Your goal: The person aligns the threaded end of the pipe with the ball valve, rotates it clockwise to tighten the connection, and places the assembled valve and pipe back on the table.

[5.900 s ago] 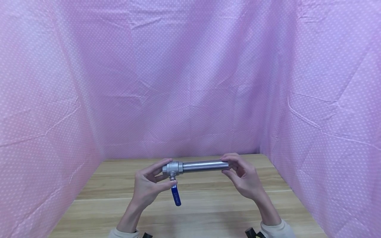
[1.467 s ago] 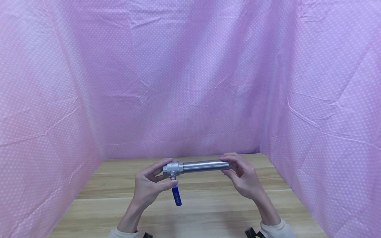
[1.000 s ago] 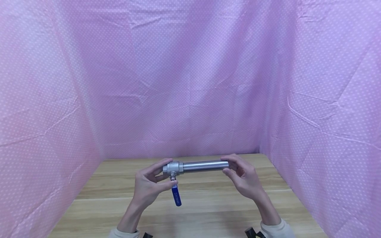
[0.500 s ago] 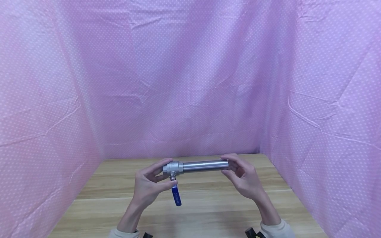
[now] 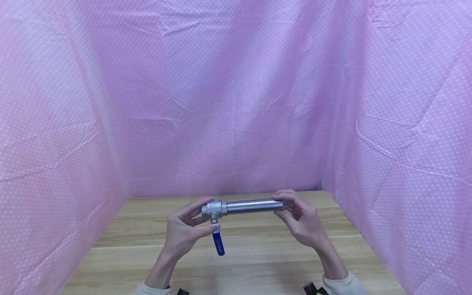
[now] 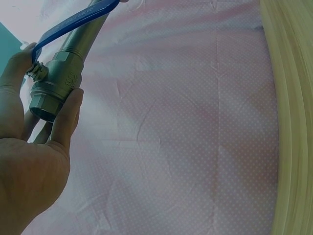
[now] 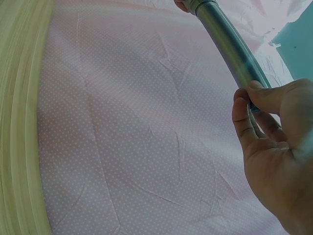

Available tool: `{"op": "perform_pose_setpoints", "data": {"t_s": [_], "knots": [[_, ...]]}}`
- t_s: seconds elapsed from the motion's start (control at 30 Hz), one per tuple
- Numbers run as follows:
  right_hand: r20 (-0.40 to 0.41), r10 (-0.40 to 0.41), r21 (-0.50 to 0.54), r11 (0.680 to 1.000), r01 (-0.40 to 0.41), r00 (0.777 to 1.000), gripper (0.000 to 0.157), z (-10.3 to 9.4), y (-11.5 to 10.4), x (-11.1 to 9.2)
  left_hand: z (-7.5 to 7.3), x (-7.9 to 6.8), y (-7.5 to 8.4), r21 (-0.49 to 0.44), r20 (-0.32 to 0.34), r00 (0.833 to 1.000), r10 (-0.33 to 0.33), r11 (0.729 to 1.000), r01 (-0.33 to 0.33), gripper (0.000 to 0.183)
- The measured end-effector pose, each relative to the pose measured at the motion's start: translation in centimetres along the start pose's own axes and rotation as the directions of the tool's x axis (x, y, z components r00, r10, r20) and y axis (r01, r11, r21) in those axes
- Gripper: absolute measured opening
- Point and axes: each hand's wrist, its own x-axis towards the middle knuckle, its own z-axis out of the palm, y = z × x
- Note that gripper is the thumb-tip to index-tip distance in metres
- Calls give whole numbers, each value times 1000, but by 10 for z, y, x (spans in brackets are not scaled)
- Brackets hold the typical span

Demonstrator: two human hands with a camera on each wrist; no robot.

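Held level above the table is a silver ball valve with a blue lever handle pointing toward me. A shiny metal pipe runs rightward from its hex end. My left hand grips the valve, thumb at the base of the lever and fingers behind the body. In the left wrist view the open end of the valve faces my palm. The thumb and fingers of my right hand pinch the far right end of the pipe, which also shows in the right wrist view as a dark tube.
Below the hands lies a light wooden table. Pink dotted cloth hangs behind it and along both sides. Black wrist mounts show at the bottom edge, beside pale sleeves.
Valve and pipe stay in almost the same place. My right thumb and fingers shift slightly on the pipe's end, the thumb lifting about a second ago and settling back. My left hand stays still.
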Motion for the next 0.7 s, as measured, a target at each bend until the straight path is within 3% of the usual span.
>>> {"op": "perform_pose_setpoints", "data": {"t_s": [0.37,0.7], "knots": [[-4,4,-31,999,-4,1000,57,0,0,-1,0,0,0,-1,3,1000,8,1000,-8,70],[0,74,-109,991,-73,997,49,-2,-3,-3,0,0,2,3,-2,1000,7,1000,-7,70]]}}
